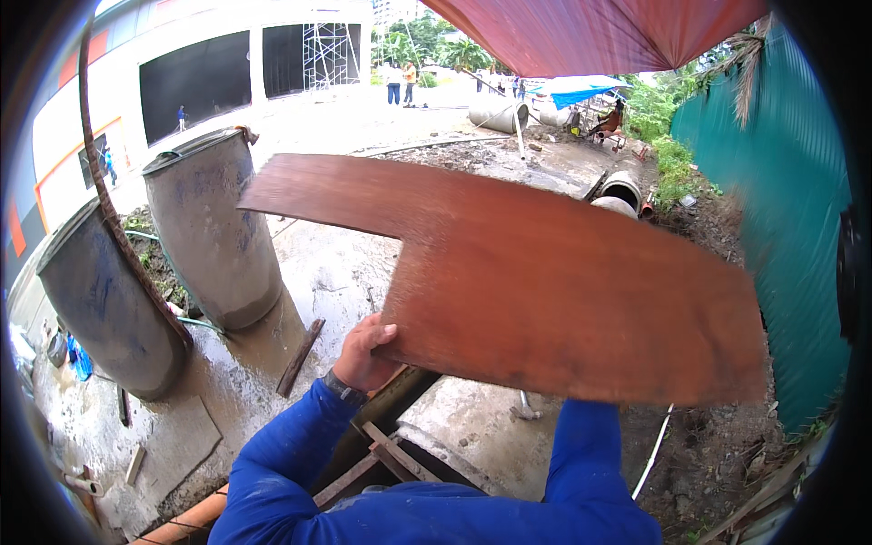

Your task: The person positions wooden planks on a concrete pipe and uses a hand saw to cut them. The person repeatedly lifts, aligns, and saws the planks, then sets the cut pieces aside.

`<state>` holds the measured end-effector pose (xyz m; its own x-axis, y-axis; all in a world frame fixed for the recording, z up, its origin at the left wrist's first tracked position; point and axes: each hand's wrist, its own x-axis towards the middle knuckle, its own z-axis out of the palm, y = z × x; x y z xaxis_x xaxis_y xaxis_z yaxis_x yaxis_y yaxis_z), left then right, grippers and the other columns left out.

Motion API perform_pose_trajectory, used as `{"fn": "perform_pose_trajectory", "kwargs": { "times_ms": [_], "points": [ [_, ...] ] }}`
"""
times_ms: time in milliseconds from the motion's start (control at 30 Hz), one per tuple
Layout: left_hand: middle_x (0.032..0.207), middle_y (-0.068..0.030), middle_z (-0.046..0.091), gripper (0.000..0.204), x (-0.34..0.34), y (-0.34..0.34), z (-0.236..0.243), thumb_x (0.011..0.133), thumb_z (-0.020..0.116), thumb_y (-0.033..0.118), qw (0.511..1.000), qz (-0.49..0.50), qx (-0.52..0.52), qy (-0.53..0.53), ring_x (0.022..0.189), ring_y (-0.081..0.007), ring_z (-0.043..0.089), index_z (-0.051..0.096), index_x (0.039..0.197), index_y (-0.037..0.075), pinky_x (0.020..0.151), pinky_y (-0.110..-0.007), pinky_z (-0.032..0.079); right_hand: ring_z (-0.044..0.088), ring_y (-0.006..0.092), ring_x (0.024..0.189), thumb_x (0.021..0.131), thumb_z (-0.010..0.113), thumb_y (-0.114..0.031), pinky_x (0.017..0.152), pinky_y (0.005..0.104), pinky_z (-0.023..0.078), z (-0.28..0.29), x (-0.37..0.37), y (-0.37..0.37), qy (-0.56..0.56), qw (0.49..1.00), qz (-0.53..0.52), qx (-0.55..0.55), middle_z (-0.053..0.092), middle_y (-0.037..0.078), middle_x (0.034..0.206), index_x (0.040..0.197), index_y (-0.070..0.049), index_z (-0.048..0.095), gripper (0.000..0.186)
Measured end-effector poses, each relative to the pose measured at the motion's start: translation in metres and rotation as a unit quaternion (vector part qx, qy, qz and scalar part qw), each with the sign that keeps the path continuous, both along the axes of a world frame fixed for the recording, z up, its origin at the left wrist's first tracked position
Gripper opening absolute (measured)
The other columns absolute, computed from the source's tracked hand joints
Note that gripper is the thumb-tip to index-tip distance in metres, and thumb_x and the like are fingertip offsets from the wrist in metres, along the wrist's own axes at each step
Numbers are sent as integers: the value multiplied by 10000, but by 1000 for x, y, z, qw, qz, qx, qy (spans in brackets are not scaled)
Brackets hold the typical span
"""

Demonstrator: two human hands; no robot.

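Note:
A large reddish-brown plywood sheet (pixel 563 291) is held up in front of me, with a narrower strip reaching to the left beyond a cut-out corner. My left hand (pixel 366 352) is closed on its lower left edge at that notch, thumb on the near face. My right forearm, in a blue sleeve, goes up behind the sheet's lower edge. That sheet hides my right hand, so its grip does not show. Below the sheet, a hammer (pixel 525 411) is partly visible on the concrete.
Two muddy drums (pixel 213 227) stand at the left, with a thin pole leaning beside them. A wooden stick (pixel 301 357) lies on wet ground. Timber pieces (pixel 400 454) are right below me. A green metal fence (pixel 781 218) runs along the right; a red tarp (pixel 599 32) hangs overhead. People stand far off.

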<state>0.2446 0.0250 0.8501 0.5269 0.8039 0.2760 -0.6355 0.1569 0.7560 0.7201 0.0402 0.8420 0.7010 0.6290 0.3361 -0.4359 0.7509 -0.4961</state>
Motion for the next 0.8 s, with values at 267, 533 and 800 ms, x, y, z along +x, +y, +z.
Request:
{"fn": "perform_pose_trajectory", "kwargs": {
  "times_ms": [267, 533, 800],
  "points": [
    [1095, -79, 711, 379, 43, -52, -62, 995, 628, 242, 966, -205, -145, 55, 886, -201, 679, 587, 1316, 45, 697, -369, 555, 531, 264, 1362, 1009, 647, -342, 1189, 458, 374, 5, 46, -157, 12, 985, -157, 70, 546, 121, 1503, 1475, -89, 524, 544],
    [1185, -85, 669, 492, 91, -56, -96, 1023, 481, 172, 945, -268, -150, 115, 845, -199, 659, 471, 1483, 1, 703, -347, 540, 509, 264, 1394, 999, 663, -414, 1225, 482, 339, 5, 61, -269, -24, 970, -239, 42, 530, 111, 1530, 1491, -99, 514, 603],
    [823, -81, 608, 362, 78, 7, -96, 1049, 387, 283, 940, -229, -165, 192, 699, -190, 595, 570, 1253, 47, 676, -351, 495, 477, 262, 1429, 977, 700, -465, 1257, 500, 308, 47, 33, -289, -187, 972, -143, -1, 515, 92, 1557, 1511, -105, 502, 674]
  ]
}}
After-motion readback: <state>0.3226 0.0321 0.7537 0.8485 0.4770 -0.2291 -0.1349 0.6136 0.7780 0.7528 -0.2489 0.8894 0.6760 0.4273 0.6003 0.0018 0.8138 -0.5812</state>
